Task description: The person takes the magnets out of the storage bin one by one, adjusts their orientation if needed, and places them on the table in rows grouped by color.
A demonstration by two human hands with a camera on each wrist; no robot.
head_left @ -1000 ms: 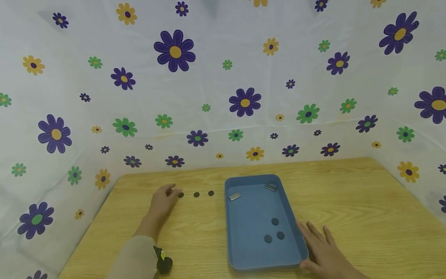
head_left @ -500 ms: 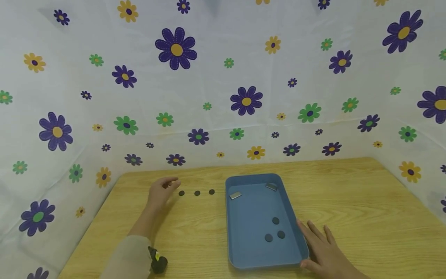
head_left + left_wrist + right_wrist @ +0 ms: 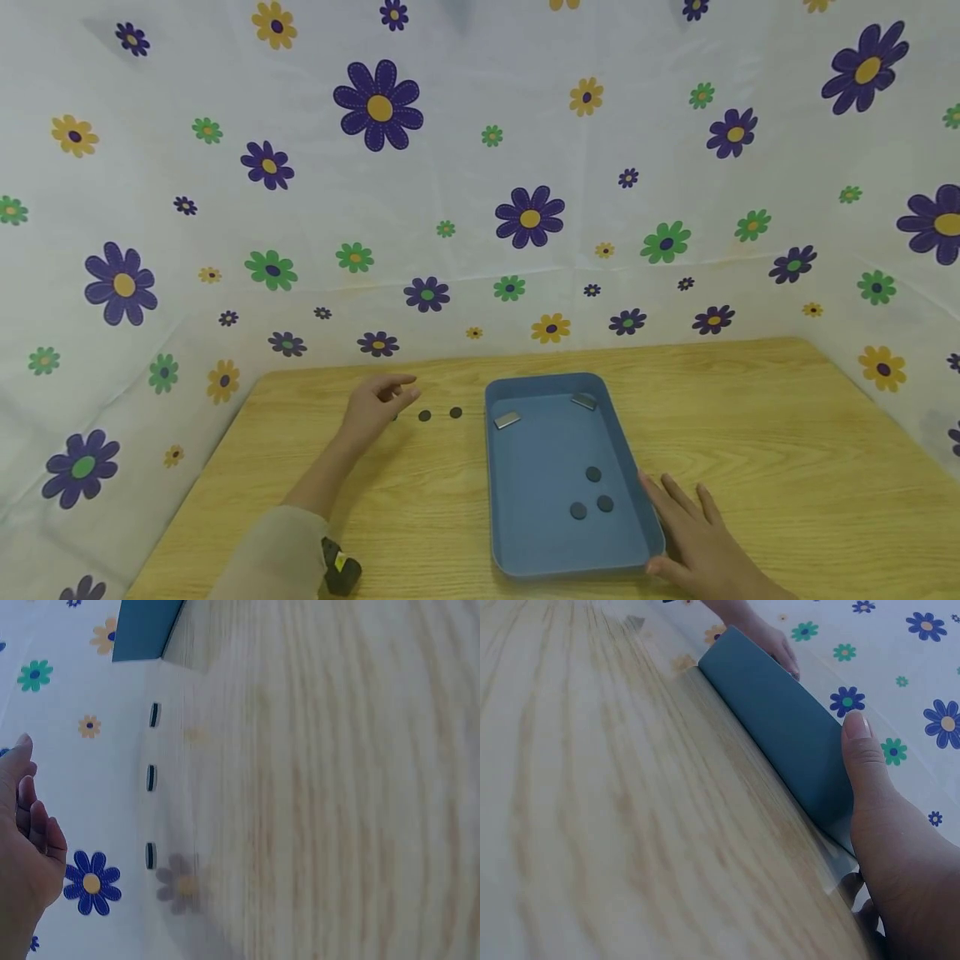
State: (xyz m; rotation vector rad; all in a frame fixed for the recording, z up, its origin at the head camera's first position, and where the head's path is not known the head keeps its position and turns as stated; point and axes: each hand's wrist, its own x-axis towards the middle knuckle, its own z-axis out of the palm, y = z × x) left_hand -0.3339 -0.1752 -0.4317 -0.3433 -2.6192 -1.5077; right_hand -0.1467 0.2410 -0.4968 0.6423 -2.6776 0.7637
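Three small dark discs lie in a row on the table; in the head view the middle disc [image 3: 425, 416] and right disc [image 3: 456, 412] show, while the left one is mostly hidden. My left hand [image 3: 372, 410] hovers over the row's left end, fingers loosely bent and holding nothing. The left wrist view shows the hand [image 3: 28, 847] apart from all three discs. My right hand [image 3: 701, 537] rests against the right side of a blue tray [image 3: 491, 500], fingers spread and fairly straight. Inside the tray are three dark discs [image 3: 593, 474] and two silvery rectangular pieces [image 3: 507, 421].
The wood-grain table [image 3: 765, 433] extends right of the tray and left to its edge. A white flowered cloth [image 3: 450, 167] hangs behind and at both sides. A black device [image 3: 342, 568] sits at the left sleeve.
My left hand has risen off the leftmost disc and shifted right above the row. The discs keep their places. My right hand stays at the tray's side.
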